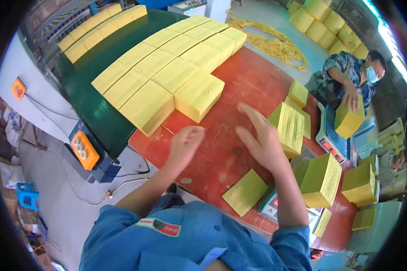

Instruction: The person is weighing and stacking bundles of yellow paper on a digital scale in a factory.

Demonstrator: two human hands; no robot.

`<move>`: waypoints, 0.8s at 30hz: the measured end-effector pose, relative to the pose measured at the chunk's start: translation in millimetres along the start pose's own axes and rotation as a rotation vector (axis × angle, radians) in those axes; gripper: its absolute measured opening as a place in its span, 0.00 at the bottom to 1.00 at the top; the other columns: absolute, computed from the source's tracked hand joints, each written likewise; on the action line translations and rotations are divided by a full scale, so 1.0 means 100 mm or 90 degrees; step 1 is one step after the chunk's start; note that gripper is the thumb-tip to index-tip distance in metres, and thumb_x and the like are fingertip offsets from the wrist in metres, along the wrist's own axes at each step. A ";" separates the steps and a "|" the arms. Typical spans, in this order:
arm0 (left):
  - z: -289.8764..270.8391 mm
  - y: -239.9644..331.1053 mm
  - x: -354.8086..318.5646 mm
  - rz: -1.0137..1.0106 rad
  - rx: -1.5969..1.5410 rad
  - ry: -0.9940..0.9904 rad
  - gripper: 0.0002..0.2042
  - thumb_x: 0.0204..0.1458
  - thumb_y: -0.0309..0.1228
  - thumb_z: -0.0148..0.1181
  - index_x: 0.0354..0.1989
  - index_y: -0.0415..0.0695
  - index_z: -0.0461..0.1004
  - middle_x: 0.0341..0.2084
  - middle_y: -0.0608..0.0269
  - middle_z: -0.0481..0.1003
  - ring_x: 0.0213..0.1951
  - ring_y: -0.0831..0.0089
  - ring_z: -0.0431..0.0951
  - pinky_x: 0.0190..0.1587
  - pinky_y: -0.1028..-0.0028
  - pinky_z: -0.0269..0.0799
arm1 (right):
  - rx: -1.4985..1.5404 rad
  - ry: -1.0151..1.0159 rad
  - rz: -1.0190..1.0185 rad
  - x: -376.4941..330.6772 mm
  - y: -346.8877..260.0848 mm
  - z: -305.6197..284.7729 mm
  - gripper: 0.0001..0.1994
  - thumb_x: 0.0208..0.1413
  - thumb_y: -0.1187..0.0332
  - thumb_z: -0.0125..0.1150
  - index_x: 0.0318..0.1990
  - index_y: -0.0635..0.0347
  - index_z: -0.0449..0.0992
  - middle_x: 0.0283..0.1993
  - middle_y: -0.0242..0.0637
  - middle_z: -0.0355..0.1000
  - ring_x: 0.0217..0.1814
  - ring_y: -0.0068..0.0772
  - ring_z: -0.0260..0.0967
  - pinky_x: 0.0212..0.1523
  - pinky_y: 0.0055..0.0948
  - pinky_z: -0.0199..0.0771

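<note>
My left hand (185,143) hovers over the red tabletop (212,156), its fingers curled in and nothing visible in them. To its right, my right hand (263,140) has its thumb and fingers spread apart and holds nothing. A stack of yellow paper (291,128) stands on edge just beyond that hand's fingers. Ahead of my left hand is the nearest corner stack of yellow paper (199,95), part of a block of several stacks in rows (160,63). A flat yellow sheet (245,192) lies near my right forearm.
A green conveyor belt (92,101) runs on the left, with an orange control box (84,150) beside it. At right, a co-worker (355,83) holds a yellow stack (349,118) over a digital scale (328,135). Another scale (270,205) sits under my right arm, near a large stack (321,180).
</note>
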State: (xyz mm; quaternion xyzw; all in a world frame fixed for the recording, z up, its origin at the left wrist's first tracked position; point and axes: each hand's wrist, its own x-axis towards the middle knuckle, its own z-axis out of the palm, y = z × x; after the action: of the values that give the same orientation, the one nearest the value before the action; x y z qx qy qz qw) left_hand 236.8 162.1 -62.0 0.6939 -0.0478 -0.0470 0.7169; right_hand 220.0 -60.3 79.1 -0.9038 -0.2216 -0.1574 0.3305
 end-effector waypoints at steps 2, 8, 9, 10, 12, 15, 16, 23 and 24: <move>-0.18 -0.02 0.26 -0.062 -0.062 0.007 0.21 0.56 0.37 0.60 0.54 0.37 0.70 0.53 0.56 0.71 0.55 0.69 0.72 0.54 0.69 0.69 | -0.007 0.032 0.044 0.62 0.54 0.48 0.26 0.54 0.64 0.63 0.59 0.66 0.66 0.56 0.54 0.69 0.55 0.53 0.70 0.54 0.38 0.71; -0.33 -0.29 0.76 -0.120 -0.069 0.018 0.39 0.55 0.45 0.60 0.68 0.33 0.51 0.65 0.50 0.57 0.65 0.64 0.59 0.59 0.64 0.63 | 0.043 0.102 0.343 1.85 1.76 1.52 0.32 0.53 0.53 0.62 0.60 0.63 0.67 0.49 0.51 0.75 0.49 0.47 0.74 0.50 0.38 0.72; -0.35 -0.40 0.86 -0.105 -0.047 0.036 0.38 0.55 0.46 0.59 0.67 0.34 0.52 0.65 0.51 0.58 0.65 0.65 0.59 0.59 0.63 0.62 | 0.070 -0.026 0.387 1.88 1.83 1.64 0.31 0.52 0.52 0.62 0.60 0.62 0.68 0.49 0.51 0.75 0.50 0.45 0.74 0.51 0.38 0.72; -0.34 -0.40 0.94 -0.087 -0.027 0.053 0.38 0.55 0.47 0.59 0.67 0.35 0.54 0.64 0.52 0.58 0.65 0.66 0.59 0.60 0.62 0.62 | 0.094 -0.154 0.427 1.89 1.85 1.67 0.31 0.52 0.51 0.63 0.60 0.60 0.69 0.49 0.50 0.76 0.51 0.44 0.74 0.52 0.37 0.72; -0.29 -0.29 0.91 -0.132 -0.109 0.035 0.37 0.54 0.47 0.60 0.66 0.36 0.55 0.63 0.54 0.60 0.62 0.66 0.61 0.59 0.64 0.61 | 0.067 -0.187 0.437 1.72 1.84 1.51 0.30 0.52 0.51 0.63 0.59 0.59 0.71 0.49 0.51 0.76 0.50 0.44 0.74 0.53 0.37 0.71; -0.37 -0.26 0.88 -0.170 -0.166 -0.003 0.36 0.53 0.47 0.61 0.64 0.36 0.57 0.59 0.56 0.65 0.58 0.68 0.66 0.58 0.67 0.61 | 0.018 -0.121 0.422 1.13 1.64 1.35 0.30 0.51 0.51 0.63 0.59 0.58 0.70 0.48 0.51 0.76 0.48 0.43 0.75 0.52 0.37 0.72; -0.38 -0.30 0.86 -0.173 -0.143 -0.019 0.35 0.53 0.46 0.62 0.63 0.36 0.59 0.57 0.57 0.68 0.55 0.69 0.69 0.58 0.69 0.61 | -0.004 -0.036 0.401 0.82 1.55 1.31 0.31 0.51 0.52 0.63 0.61 0.58 0.69 0.48 0.51 0.76 0.47 0.43 0.76 0.50 0.36 0.74; -0.72 -0.08 0.52 -0.239 -0.015 -0.472 0.29 0.51 0.38 0.63 0.59 0.34 0.67 0.51 0.57 0.74 0.54 0.71 0.71 0.60 0.70 0.62 | 0.162 0.145 0.620 -1.10 -0.18 1.14 0.32 0.49 0.67 0.68 0.63 0.59 0.65 0.43 0.47 0.77 0.38 0.31 0.77 0.42 0.29 0.76; -0.73 -0.06 0.47 -0.263 0.008 -0.511 0.29 0.51 0.38 0.63 0.59 0.34 0.67 0.51 0.57 0.74 0.54 0.71 0.71 0.60 0.70 0.61 | 0.172 0.131 0.646 -1.27 -0.44 1.15 0.31 0.48 0.68 0.68 0.62 0.60 0.66 0.43 0.47 0.78 0.38 0.30 0.78 0.43 0.30 0.76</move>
State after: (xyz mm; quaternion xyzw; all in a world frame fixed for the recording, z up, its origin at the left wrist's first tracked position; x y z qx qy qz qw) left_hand 293.4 228.2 -70.1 0.6201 -0.1830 -0.4542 0.6130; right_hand 105.9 8.3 -36.2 -0.8268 0.2584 -0.0355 0.4984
